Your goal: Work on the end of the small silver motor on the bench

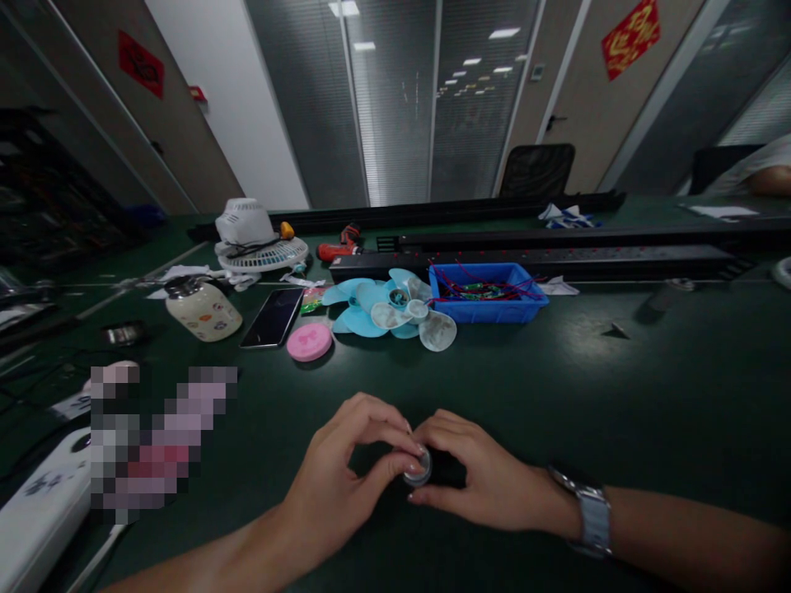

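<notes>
A small round, grey-rimmed piece like a little jar or cap (pixel 418 476) sits between my hands near the front of the table; its exact kind is hard to make out. The thumb and fingertips of my left hand (pixel 346 465) pinch together at its top. Curled around its right side is my right hand (pixel 485 478), thumb at the near edge and fingers at the far edge. A watch (pixel 584 506) is on my right wrist. The fingers cover part of the piece.
Beyond my hands lie a pink round case (pixel 310 341), a dark phone (pixel 273 318), blue and clear fan blades (pixel 358 309) and a blue bin (pixel 494 309) of wires. A cream bottle (pixel 203 309) and a white fan (pixel 244 226) stand left. Black rails (pixel 531 265) cross behind.
</notes>
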`<action>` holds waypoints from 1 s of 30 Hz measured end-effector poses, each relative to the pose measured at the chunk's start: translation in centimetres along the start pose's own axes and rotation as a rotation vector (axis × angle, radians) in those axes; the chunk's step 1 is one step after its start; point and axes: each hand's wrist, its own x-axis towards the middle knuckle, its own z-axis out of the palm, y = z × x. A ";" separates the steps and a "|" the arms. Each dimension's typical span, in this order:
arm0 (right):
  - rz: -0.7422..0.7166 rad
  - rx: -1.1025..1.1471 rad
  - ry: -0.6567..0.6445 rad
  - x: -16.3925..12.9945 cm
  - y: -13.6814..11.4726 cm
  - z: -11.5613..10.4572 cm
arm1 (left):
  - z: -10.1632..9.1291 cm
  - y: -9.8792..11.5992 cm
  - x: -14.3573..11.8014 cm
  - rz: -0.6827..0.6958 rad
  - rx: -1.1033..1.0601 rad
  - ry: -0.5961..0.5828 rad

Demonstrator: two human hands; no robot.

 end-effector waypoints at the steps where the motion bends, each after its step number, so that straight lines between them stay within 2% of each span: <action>1: -0.002 0.001 0.004 0.0 0.0 0.0 | 0.0 0.0 0.0 0.007 -0.007 0.015; 5: -0.018 0.002 0.009 0.0 0.1 0.1 | 0.0 -0.1 0.1 0.020 0.015 0.016; 20: -0.040 -0.008 0.013 0.1 0.6 0.4 | -0.3 -0.2 -0.1 0.002 0.055 -0.155; 30: -0.023 -0.008 -0.002 0.2 0.2 0.0 | 0.0 -0.4 0.0 0.053 -0.004 -0.042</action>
